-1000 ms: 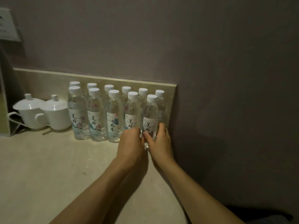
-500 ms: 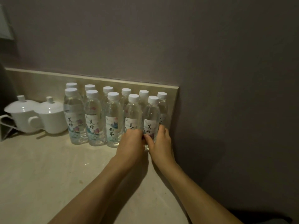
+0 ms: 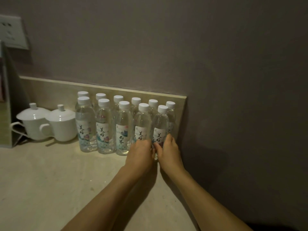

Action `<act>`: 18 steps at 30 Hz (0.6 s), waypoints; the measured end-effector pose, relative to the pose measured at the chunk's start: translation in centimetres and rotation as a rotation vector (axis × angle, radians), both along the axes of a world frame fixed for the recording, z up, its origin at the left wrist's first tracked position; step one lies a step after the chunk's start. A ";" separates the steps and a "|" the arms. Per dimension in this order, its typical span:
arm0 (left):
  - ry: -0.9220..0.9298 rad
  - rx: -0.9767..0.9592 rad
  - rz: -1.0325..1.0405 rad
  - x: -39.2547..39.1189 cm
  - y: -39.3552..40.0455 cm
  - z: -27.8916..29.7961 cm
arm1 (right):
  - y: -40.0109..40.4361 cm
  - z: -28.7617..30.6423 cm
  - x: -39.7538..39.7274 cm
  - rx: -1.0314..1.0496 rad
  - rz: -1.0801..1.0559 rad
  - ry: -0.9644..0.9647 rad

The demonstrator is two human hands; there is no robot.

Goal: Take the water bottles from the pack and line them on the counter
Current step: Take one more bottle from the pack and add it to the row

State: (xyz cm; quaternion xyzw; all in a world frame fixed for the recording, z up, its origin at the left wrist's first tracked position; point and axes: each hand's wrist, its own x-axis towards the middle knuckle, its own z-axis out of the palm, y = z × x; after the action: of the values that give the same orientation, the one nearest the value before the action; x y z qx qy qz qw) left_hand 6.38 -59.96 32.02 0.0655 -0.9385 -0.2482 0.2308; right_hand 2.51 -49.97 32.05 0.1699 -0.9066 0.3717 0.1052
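Several clear water bottles (image 3: 103,125) with white caps and printed labels stand upright in two rows against the low backsplash on the beige counter (image 3: 50,180). My left hand (image 3: 141,154) is curled around the base of the second front bottle from the right (image 3: 142,120). My right hand (image 3: 168,152) grips the base of the rightmost front bottle (image 3: 160,124), thumb on its label and fingers round its right side. Both bottle bases are hidden by my hands. No pack is in view.
Two white lidded cups (image 3: 61,124) stand left of the bottles. A holder or box (image 3: 6,97) sits at the far left edge, with a wall socket plate (image 3: 11,32) above it. A dark wall (image 3: 241,114) closes the counter on the right.
The hands stay on the same two front bottles at the right end. Only the view has shifted slightly.
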 end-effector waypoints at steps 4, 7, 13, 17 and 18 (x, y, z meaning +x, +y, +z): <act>-0.001 -0.004 0.001 0.0 0.1 0.0 | -0.1 0.1 -0.1 0.018 0.000 -0.014; -0.014 0.010 -0.016 0.3 0.1 -0.1 | -0.2 0.1 0.2 0.012 -0.015 -0.043; -0.025 0.076 -0.039 1.5 -0.2 0.0 | -0.1 0.4 0.7 0.006 -0.040 -0.092; -0.030 0.072 -0.048 2.9 -0.9 0.4 | 0.1 0.4 2.2 -0.017 -0.053 -0.114; -0.032 0.064 -0.047 3.3 -1.0 0.4 | 0.1 0.4 2.6 -0.022 -0.052 -0.117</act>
State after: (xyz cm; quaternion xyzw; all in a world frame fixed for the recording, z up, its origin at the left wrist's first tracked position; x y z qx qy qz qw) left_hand 9.66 -60.97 32.41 0.0549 -0.9349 -0.2824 0.2077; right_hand 5.10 -49.90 32.50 0.1230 -0.9111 0.3881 0.0637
